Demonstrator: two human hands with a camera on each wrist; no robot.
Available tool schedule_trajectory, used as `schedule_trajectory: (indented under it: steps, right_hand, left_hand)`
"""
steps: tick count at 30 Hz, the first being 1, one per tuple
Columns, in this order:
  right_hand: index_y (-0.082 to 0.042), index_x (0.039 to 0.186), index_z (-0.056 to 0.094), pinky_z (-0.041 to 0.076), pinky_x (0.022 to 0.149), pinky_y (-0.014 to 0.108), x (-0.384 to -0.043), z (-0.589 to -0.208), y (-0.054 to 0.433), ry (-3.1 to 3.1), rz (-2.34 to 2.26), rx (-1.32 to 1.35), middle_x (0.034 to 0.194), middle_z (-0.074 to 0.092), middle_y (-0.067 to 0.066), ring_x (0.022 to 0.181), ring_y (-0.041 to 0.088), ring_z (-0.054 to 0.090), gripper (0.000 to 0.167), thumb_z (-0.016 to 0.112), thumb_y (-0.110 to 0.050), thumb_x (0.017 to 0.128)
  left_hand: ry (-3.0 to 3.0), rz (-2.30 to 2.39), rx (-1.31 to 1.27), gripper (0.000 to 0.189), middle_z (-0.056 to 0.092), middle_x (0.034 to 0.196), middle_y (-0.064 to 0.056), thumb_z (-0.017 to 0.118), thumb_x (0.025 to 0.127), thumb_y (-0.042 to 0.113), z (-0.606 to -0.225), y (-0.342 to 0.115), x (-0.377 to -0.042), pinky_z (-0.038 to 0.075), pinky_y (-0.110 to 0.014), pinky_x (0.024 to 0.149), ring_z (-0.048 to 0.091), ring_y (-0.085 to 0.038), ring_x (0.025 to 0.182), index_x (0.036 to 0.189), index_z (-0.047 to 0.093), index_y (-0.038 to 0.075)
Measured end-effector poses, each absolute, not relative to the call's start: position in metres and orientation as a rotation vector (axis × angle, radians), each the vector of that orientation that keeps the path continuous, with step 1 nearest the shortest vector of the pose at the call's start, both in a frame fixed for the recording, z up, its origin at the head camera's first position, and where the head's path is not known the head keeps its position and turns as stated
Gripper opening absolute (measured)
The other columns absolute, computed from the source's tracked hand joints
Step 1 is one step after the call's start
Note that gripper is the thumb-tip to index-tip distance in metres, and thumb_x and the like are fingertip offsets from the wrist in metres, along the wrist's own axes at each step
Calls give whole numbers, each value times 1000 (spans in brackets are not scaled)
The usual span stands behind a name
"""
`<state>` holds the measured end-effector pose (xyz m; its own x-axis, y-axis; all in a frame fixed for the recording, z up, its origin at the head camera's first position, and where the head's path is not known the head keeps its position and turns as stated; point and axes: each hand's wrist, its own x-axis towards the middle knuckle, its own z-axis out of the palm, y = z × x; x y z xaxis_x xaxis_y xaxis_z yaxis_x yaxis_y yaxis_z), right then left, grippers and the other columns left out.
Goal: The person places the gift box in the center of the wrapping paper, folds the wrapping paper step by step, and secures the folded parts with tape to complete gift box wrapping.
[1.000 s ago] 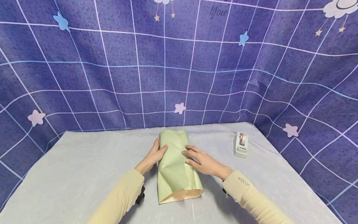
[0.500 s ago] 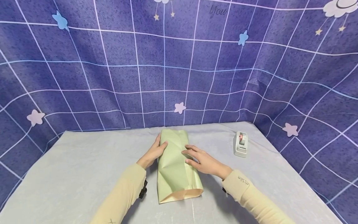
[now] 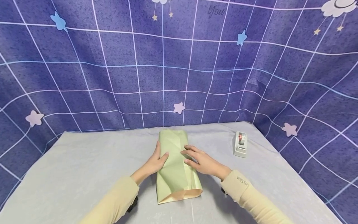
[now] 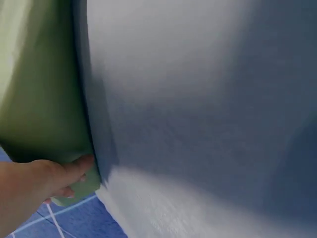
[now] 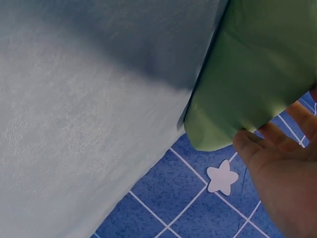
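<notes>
Cloth (image 3: 84, 155), pale grey, spread across the work surface from left to right; purple gridded backdrop (image 3: 112, 77) behind it.

Left sleeve (image 3: 112, 199), cream, with a black strap (image 3: 132, 204) at its underside.

Left hand (image 3: 151, 163), at the left edge of the paper: thumb laid on top, fingers apart from it and extended along the side, touching.

Green paper (image 3: 172, 177), one piece, at centre, lying lengthwise on the cloth. Shaped as a flattened, creased tube; near end gaping, with a paler inside. Lengthwise seam towards the right of the upper face.

Right hand (image 3: 204, 161), at the right side of the paper: fingers spread and lightly bent, fingertips touching, clamped on nothing.

Right sleeve (image 3: 246, 193), cream, lettered at the cuff.

White dispenser (image 3: 240, 144), apparently for tape, upright on the cloth, well apart from the right hand and touched by neither.

Progress, as judged: shaping into a tube, done; near end, not closed; fastening of seam and closure of far end, cannot be told.
</notes>
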<state>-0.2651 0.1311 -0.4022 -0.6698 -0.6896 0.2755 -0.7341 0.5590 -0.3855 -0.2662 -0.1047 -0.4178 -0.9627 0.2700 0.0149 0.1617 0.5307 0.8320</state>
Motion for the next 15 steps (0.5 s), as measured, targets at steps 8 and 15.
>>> schedule_trajectory:
  steps: [8,15]
  right_hand:
    - [-10,128,52,35,103,45,-265,-401,130,-2694,767,1222,141,38,19,128,32,41,37,46,-28,96]
    - [-9,127,53,35,104,44,-266,-401,127,-2690,801,1181,139,41,18,128,31,42,37,45,-28,96]
  left_hand:
    - [2704,1335,404,78,-7,150,-26,44,96,27,-414,-105,-247,5,-50,112,-1,-38,139,142,-9,-8]
    - [2753,1302,403,79,-4,149,-29,46,95,27,-416,-103,-246,7,-51,112,0,-40,139,142,-6,-10]
